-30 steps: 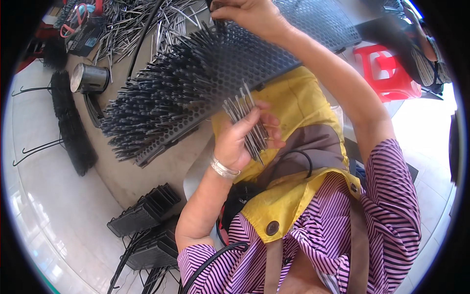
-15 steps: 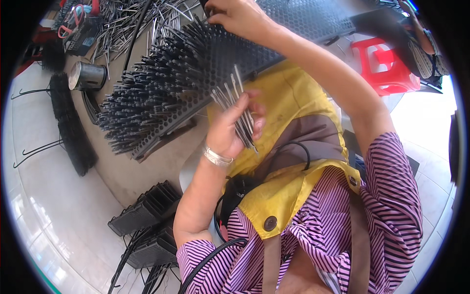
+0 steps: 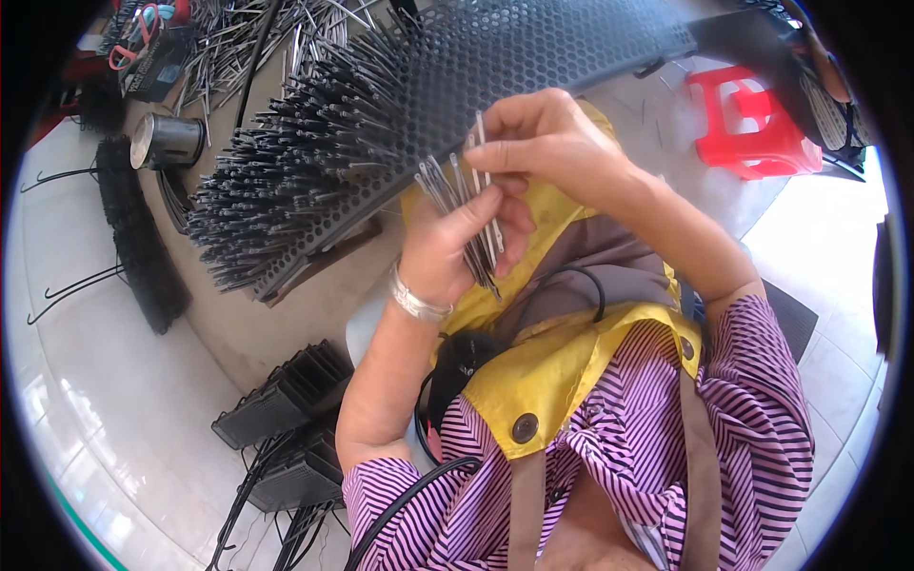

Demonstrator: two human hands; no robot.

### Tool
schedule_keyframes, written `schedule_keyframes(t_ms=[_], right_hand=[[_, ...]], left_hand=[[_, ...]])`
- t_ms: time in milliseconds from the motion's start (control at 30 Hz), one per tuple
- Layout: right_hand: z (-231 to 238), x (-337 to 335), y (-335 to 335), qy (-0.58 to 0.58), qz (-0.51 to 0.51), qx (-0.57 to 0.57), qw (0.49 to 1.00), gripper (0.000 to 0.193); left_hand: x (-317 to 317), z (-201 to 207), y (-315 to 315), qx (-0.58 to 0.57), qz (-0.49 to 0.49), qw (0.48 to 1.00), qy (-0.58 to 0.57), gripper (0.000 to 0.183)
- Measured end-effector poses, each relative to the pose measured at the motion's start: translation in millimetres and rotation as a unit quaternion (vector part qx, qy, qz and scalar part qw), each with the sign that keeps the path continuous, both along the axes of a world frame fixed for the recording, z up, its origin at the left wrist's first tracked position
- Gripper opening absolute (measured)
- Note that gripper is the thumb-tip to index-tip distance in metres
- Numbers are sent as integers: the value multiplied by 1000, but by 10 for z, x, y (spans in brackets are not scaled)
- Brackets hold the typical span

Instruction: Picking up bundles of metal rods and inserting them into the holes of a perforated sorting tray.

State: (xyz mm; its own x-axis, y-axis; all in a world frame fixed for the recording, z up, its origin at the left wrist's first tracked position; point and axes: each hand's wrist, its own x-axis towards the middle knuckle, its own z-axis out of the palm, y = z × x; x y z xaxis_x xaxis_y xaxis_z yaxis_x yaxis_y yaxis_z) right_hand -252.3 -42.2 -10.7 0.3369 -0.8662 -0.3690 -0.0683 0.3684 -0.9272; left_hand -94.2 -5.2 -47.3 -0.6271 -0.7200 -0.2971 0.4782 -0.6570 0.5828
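Observation:
My left hand is closed around a small bundle of thin metal rods, which fan out above the thumb and poke out below the fingers. Some rods have what look like small holes at their ends. Over the bundle, my right hand pinches a pale rod between thumb and fingers, its lower part still among the others. Beyond both hands lies a black perforated board. Dark rods stand densely in the holes of its left part.
Loose metal strips lie heaped at the far left, near a metal can. A black brush-like roll rests on the left. Black slotted holders stand lower left. A red plastic stool is at the right.
My right hand has come back from the board's far edge to the bundle and now pinches a rod. The left hand has hardly moved.

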Motion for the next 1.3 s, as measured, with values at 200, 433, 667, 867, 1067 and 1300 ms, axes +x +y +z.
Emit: schedule_keyframes(t_ms=[200,433,667,867,1067,1300], right_hand=[[34,-105,-104,-8,-29,20,999,9],[46,-213,-607,-61,-206,-179,960,14],[-65,-1,-1033,-37,-233,-348,908,8],[-86,100,-1131,42,-195,-399,895,8],[-190,98,-1187,142,-99,-405,898,6],[2,277,-1116,170,-95,-518,833,12]], left_hand=[[11,69,13,49,-13,998,-27,37],[36,6,17,97,11,995,-1,41],[52,-61,7,91,6,996,22,40],[56,-69,14,107,8,993,38,38],[45,-65,6,109,1,993,43,38],[55,-65,0,102,4,994,29,38]])
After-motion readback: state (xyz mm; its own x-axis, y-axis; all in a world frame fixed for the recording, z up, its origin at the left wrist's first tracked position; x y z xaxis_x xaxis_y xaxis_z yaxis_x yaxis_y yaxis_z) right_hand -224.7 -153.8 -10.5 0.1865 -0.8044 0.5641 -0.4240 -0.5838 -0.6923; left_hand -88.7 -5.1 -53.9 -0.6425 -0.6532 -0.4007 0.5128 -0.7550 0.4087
